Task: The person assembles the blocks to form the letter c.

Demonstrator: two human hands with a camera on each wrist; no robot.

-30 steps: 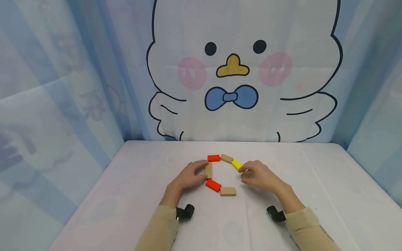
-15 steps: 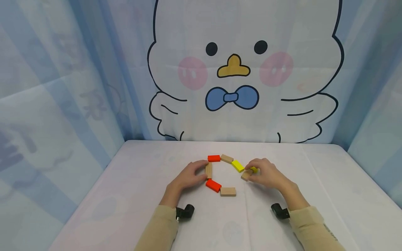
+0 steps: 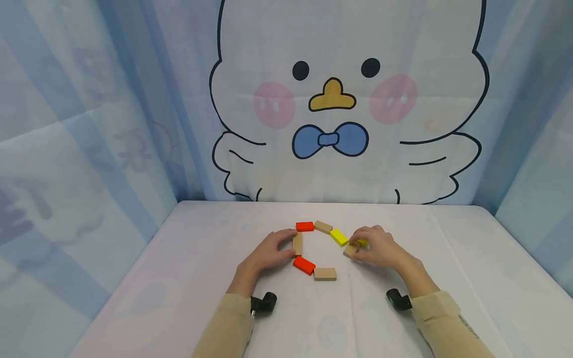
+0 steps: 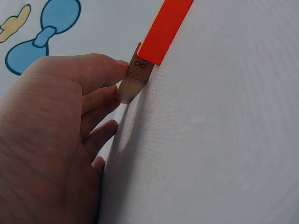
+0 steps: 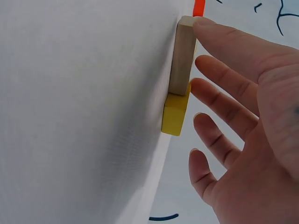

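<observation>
In the ring of blocks (image 3: 338, 237), apparently laid except near five o'clock, my left grip (image 3: 268, 251) pinches the wooden block (image 3: 297, 244) at nine, my right grip (image 3: 378, 248) the tan block (image 3: 350, 250) at three.

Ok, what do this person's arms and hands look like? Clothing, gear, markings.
Beige long sleeves, the left sleeve and the right sleeve, both ending at the wrist. The right one carries a small dark marking, too blurred to read. A black, angled device sits at each wrist: left device, right device. Left hand and right hand are ungloved.
</observation>
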